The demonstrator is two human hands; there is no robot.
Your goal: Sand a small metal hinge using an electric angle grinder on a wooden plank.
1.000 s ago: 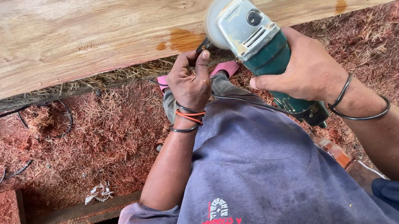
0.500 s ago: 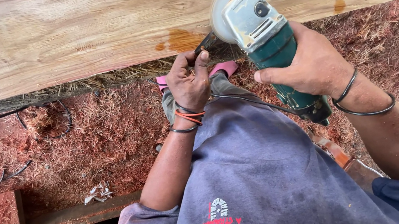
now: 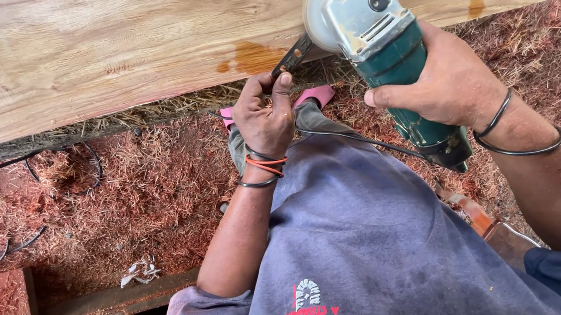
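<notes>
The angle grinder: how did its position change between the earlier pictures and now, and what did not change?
The angle grinder, held in the right hand, moved a little to the right and up, toward the wooden slab. The left hand stayed near the disc, gripping a dark wrench. Both grips stayed as they were, and so did the slab and the red sawdust on the ground.

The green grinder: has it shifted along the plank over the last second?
Yes. The green grinder in the right hand drifted slightly right and up, away from the orange stain on the plank.
</notes>
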